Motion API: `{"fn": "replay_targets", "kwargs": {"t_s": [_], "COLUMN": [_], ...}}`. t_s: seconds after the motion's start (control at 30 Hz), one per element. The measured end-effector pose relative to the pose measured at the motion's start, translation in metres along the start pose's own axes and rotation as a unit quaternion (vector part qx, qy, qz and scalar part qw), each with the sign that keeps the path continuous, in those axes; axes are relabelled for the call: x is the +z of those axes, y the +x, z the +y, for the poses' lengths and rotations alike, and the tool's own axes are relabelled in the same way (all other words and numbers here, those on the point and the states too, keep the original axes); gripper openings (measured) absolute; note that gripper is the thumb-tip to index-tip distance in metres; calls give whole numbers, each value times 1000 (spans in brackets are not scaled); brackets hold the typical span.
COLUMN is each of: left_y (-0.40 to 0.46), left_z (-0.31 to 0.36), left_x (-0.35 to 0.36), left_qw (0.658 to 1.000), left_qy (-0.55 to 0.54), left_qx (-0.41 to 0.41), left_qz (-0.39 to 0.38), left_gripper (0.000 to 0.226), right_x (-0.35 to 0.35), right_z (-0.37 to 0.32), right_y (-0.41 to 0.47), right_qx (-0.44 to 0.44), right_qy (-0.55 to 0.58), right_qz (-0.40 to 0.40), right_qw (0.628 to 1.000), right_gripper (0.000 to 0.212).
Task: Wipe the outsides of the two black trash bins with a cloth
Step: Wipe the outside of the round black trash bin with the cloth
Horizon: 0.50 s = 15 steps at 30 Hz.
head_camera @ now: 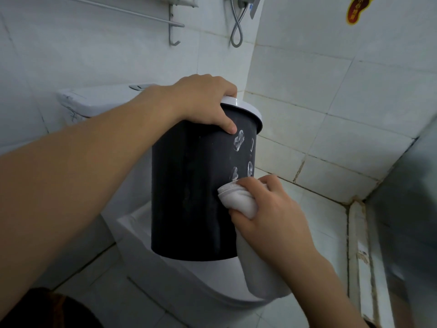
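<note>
One black trash bin (pixel 189 185) with a white rim ring stands on the closed toilet lid. White smudges mark its upper right side. My left hand (pixel 205 102) grips the bin's rim from above, thumb pressed on the black wall. My right hand (pixel 272 209) holds a folded white cloth (pixel 238 200) against the bin's right side, just below the smudges; the cloth's tail hangs down under my wrist. No second bin is in view.
The white toilet (pixel 165 268) with its cistern (pixel 94 100) fills the middle. Tiled walls close in behind and to the right. A towel rail (pixel 142 15) and a shower hose (pixel 237 27) hang above. A raised sill (pixel 359 256) runs along the floor at right.
</note>
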<state>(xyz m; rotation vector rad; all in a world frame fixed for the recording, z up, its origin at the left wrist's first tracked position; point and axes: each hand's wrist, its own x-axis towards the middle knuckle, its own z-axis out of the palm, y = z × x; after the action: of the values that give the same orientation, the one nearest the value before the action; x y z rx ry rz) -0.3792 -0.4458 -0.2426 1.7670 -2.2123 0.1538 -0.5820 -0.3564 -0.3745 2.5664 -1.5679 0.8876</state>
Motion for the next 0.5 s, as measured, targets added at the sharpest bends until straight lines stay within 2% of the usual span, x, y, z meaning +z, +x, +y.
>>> {"fn": "replay_targets", "kwargs": {"t_s": [0.13,0.37,0.5], "left_y": [0,1,-2], "left_z": [1,1,2], "left_x": [2,1,1], "left_qw": [1000,1000,1000], "left_qy": [3,1,5], "left_qx": [-4,-3,1], "left_qz": [4,4,8], "left_gripper": [45,45,45], "right_x": [-1,0,1], "right_z": [13,-11,1], "right_y": [9,-6,0], "right_qx": [51,-28,7], "right_qy": [-27,-28,-28], "right_qz": [14,5,13], "right_qw": [998,999,1000], "right_gripper": [35,32,33]}}
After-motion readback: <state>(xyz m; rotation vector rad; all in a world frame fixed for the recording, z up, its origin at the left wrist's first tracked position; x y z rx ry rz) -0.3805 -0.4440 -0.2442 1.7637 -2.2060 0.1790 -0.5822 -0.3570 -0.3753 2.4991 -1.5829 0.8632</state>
